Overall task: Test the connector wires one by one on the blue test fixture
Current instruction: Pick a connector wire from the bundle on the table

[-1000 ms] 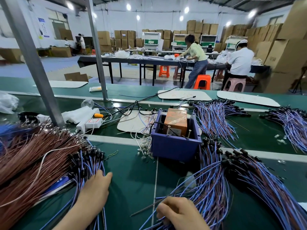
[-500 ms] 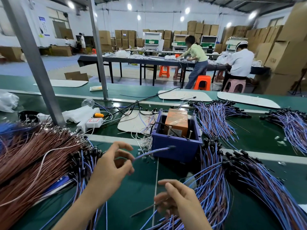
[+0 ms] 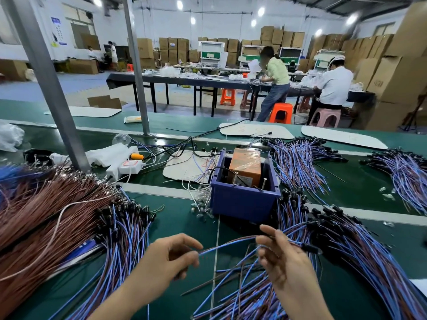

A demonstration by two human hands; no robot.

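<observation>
A blue test fixture [image 3: 242, 205], an open box with an orange block [image 3: 246, 166] and two metal pins inside, stands on the green table just beyond my hands. One blue connector wire [image 3: 227, 243] stretches between my hands. My left hand [image 3: 169, 257] pinches its left end with thumb and fingers. My right hand [image 3: 285, 262] holds the other part near the black connector [image 3: 310, 248]. Both hands hover a little in front of the fixture, above the table.
A big pile of brown and blue wires [image 3: 69, 218] lies at the left, another blue pile [image 3: 346, 255] at the right and near front. More bundles [image 3: 298, 158] lie behind the fixture. A white power strip [image 3: 126, 168] and a grey post [image 3: 53, 88] stand at the left.
My left hand has come down and toward me with the wire end. My right hand rose from the pile and took hold of the same wire, which now spans both hands.
</observation>
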